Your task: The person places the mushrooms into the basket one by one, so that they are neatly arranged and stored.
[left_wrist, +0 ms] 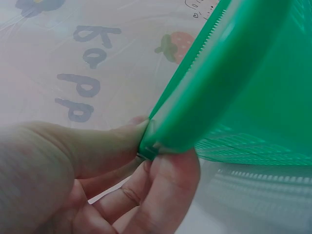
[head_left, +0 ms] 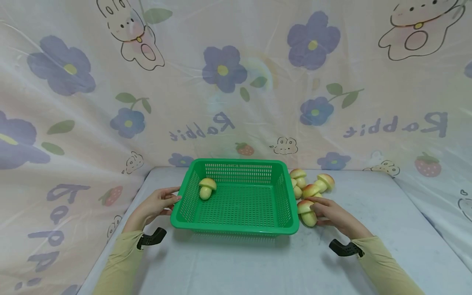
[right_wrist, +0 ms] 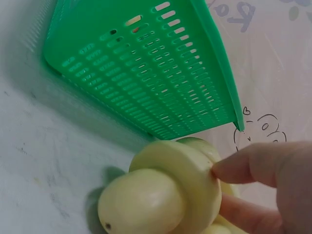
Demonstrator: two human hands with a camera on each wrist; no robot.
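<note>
A green plastic basket (head_left: pixel 236 228) with slotted walls stands in the middle of the table. My left hand (head_left: pixel 156 205) pinches its left rim; in the left wrist view the thumb lies over the rim (left_wrist: pixel 214 87) and fingers bend beneath it. One toy mushroom (head_left: pixel 207 184) with a yellow cap lies inside, toward the left wall. Just right of the basket, my right hand (head_left: pixel 337 217) grips the cap of another toy mushroom (head_left: pixel 308 218). That mushroom's pale stem (right_wrist: pixel 141 202) points away from the fingers in the right wrist view.
Several more toy mushrooms (head_left: pixel 324 182) cluster behind the right hand, beside the basket's right wall. A white cloth covers the table (head_left: pixel 236 266). A printed curtain (head_left: pixel 258 114) with flowers and rabbits rises along the back and sides.
</note>
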